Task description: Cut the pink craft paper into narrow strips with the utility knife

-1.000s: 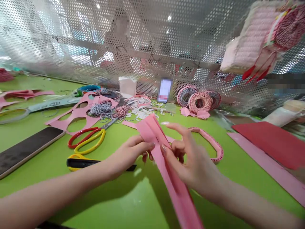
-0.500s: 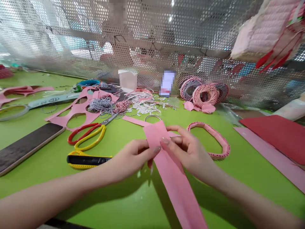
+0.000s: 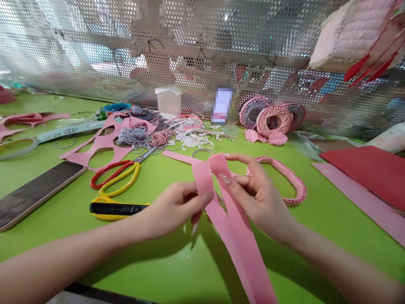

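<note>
Between the fingers, the pink strip has changed: half a second ago its upper end lay as one flat piece, and now it is parted into two tails with a narrow gap between them, joining again lower down. The left hand pinches the left tail between thumb and bent fingers, the thumb lying on top. The right hand grips the right tail the same way, thumb in front, its index finger curved at the top edge; neither hand's fingers are spread wide. The strip is held above the green bench, its lower part running toward the bottom edge of the view.

Just left of the left wrist lies a yellow-and-black utility knife, with red-and-yellow scissors beyond it and a dark phone farther left. Behind the right hand lies a pink oblong band. Farther out are white paper shreds, a bundle of grey-white cord and, at right, a red sheet.
</note>
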Tool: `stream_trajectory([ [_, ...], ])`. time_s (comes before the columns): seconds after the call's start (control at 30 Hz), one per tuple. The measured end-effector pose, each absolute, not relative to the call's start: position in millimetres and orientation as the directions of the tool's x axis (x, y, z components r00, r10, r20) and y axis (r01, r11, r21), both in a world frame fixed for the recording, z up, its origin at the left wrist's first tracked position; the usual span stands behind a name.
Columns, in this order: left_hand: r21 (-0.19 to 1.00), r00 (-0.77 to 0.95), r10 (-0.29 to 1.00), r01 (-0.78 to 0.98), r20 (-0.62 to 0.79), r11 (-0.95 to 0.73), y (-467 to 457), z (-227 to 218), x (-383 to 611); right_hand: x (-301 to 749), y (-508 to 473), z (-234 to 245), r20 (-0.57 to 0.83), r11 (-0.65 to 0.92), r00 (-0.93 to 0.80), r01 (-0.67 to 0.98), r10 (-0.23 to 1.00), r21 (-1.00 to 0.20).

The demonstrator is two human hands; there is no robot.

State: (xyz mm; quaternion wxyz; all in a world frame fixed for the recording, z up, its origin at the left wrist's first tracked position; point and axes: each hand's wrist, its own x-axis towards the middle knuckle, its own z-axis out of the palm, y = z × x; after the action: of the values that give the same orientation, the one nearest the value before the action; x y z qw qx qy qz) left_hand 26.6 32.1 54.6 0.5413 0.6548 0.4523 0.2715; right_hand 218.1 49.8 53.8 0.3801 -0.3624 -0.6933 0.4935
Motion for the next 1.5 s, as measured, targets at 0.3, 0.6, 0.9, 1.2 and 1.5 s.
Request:
stream_trajectory([
  [0.3,0.966,0.399,0.91,0.257,-0.112,0.006,30.1,52.2,27.2,225.9,60.2,53.9,0.283,0.366,-0.314,0.251,0.906,-0.896],
  [0.6,0.989,0.231,0.966,0.064,0.119,-0.137,28.8,50.8,29.0,228.2,53.5,59.6,0.191,0.467,-0.584,0.368,0.789,-0.804],
  [0.9,0.965,0.188,0.968,0.171,0.166,-0.198,24.6,52.2,29.5,228.2,43.8,71.5,0.151,0.464,-0.583,0.435,0.799,-0.771],
  [1.2,0.947,0.211,0.971,0.271,0.116,-0.173,21.9,51.7,29.7,226.3,45.7,67.1,0.234,0.52,-0.56,0.43,0.795,-0.738],
  [1.5,0.934,0.233,0.968,0.314,0.099,-0.171,21.0,50.8,29.8,226.7,46.2,65.5,0.275,0.55,-0.546,0.44,0.792,-0.71],
])
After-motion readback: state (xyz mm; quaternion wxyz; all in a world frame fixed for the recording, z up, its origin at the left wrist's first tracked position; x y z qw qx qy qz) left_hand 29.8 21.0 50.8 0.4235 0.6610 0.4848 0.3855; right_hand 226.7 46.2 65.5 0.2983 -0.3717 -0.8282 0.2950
